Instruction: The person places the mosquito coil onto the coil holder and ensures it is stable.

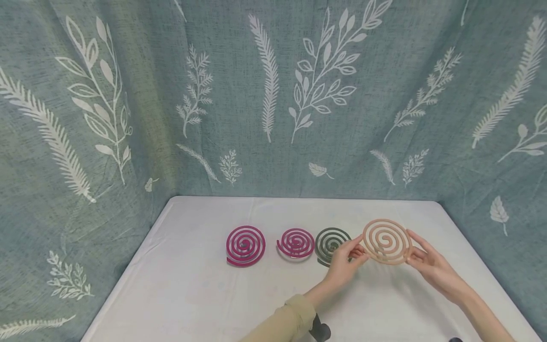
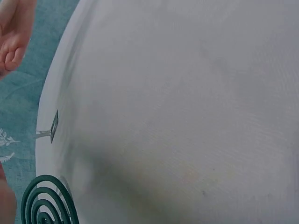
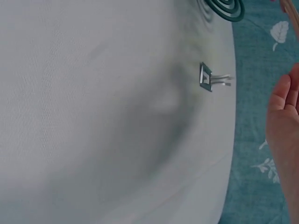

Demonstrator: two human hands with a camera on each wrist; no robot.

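Note:
Both hands hold a tan mosquito coil (image 1: 386,241) by its opposite edges, raised above the table. My left hand (image 1: 344,260) pinches its left edge, and my right hand (image 1: 433,266) pinches the right edge. A small metal stand (image 3: 205,77) rises from the table in both wrist views, apart from the coil. Just left of the left hand is a dark green coil (image 1: 326,232), partly covered by the fingers. In the right wrist view, only a sliver of the tan coil (image 3: 293,16) shows at the upper right.
Left of the green coil, a magenta coil (image 1: 296,243) sits tilted on a stand, and another magenta coil (image 1: 245,246) sits further left. They are on a white-covered table (image 1: 179,280). Behind it hangs a teal curtain (image 1: 239,95) with white leaf patterns.

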